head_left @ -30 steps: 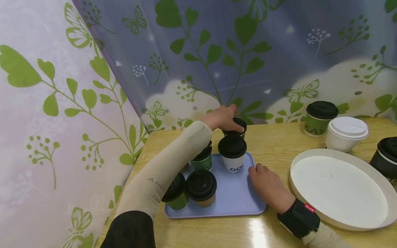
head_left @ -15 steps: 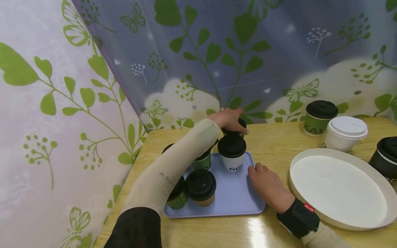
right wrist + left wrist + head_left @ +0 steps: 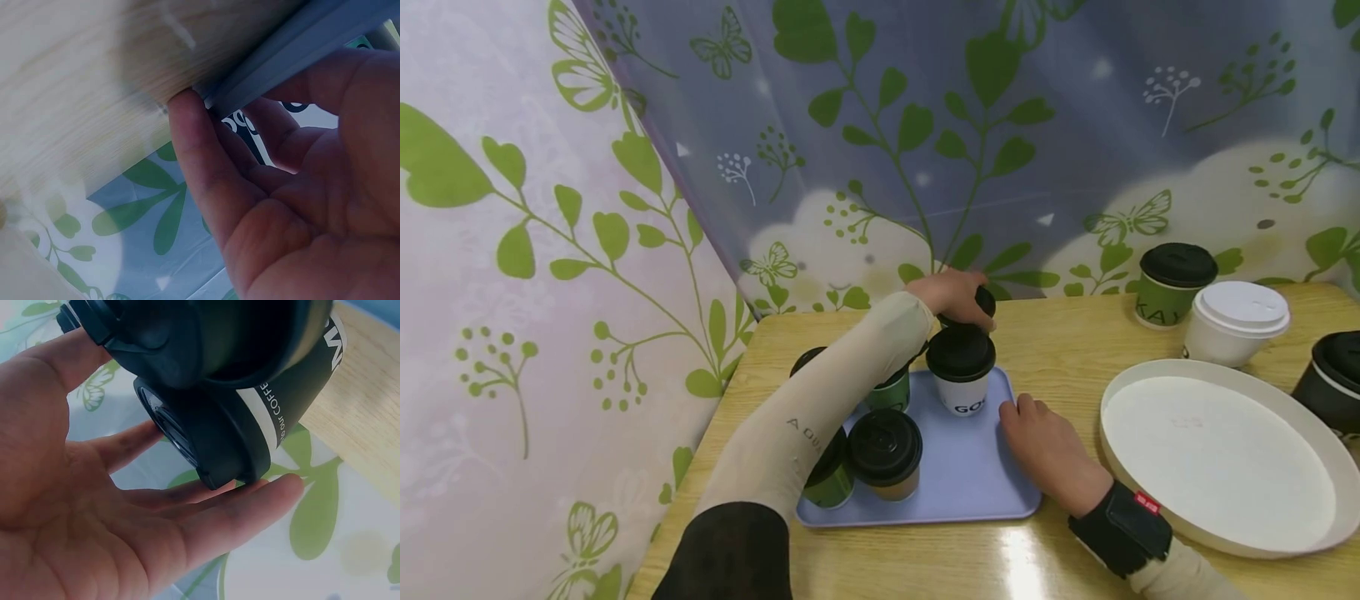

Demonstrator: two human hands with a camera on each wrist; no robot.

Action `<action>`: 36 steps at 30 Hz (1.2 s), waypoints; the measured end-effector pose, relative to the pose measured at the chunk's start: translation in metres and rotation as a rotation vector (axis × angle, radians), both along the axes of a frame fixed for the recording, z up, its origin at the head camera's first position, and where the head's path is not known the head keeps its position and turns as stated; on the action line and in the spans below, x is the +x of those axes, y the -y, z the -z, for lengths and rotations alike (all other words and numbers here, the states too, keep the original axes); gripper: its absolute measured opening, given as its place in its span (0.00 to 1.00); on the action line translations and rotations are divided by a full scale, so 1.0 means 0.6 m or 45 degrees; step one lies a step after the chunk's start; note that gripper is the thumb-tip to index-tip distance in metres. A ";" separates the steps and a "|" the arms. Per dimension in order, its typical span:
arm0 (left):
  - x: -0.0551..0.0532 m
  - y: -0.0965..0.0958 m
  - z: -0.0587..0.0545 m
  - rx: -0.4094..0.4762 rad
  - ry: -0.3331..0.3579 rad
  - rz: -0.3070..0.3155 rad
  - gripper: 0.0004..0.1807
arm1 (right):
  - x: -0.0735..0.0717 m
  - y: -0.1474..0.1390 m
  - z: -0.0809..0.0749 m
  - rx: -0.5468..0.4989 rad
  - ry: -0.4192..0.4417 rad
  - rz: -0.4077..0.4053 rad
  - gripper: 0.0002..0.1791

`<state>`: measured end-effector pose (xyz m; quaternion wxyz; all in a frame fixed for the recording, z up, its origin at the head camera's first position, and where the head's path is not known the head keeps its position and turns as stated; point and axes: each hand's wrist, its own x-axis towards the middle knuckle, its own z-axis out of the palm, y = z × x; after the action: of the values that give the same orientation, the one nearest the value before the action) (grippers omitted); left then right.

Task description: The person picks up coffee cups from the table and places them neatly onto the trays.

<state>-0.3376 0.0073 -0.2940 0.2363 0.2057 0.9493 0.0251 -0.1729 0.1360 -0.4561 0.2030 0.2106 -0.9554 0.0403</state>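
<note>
At the back of the table, behind the lilac tray (image 3: 970, 487), my left hand (image 3: 951, 298) grips a dark coffee cup (image 3: 987, 302) from above, by its lid. In the left wrist view the fingers lie along that cup's black lid (image 3: 219, 431); a nearer lid hides the thumb tip. My right hand (image 3: 1051, 450) pinches the tray's right rim, one finger (image 3: 190, 122) beneath it. On the tray are a white cup (image 3: 964, 393), a green cup (image 3: 891, 393), a brown cup (image 3: 891, 458) and another green cup (image 3: 832, 487), all black-lidded. The left sleeve partly covers some.
A round white tray (image 3: 1221, 462) lies to the right. Around it stand a green cup (image 3: 1172, 292), a white-lidded cup (image 3: 1228, 333) and a black cup (image 3: 1330, 383). A leaf-patterned curtain (image 3: 865, 108) hangs right behind the table.
My left hand has shifted slightly right and down, its thumb lower over the dark cup's lid. My right hand keeps its place on the tray rim.
</note>
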 end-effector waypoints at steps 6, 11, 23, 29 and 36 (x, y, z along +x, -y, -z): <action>-0.003 0.001 0.007 0.025 -0.069 0.051 0.43 | 0.000 0.000 -0.002 -0.004 0.022 0.002 0.10; -0.004 0.002 0.010 0.032 -0.098 0.057 0.41 | 0.001 0.000 -0.004 -0.001 0.040 0.000 0.09; -0.009 0.004 0.007 0.094 -0.146 0.049 0.39 | 0.001 0.001 -0.007 0.032 0.079 0.009 0.08; -0.003 0.017 -0.010 0.234 -0.228 0.019 0.40 | 0.001 0.001 -0.006 0.031 0.076 0.013 0.08; 0.026 0.032 -0.037 0.485 -0.332 -0.042 0.38 | 0.002 0.002 -0.007 0.020 0.052 0.014 0.09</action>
<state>-0.3221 -0.0121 -0.2715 0.0680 0.2327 0.9532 0.1808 -0.1715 0.1345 -0.4521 0.1819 0.2062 -0.9608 0.0362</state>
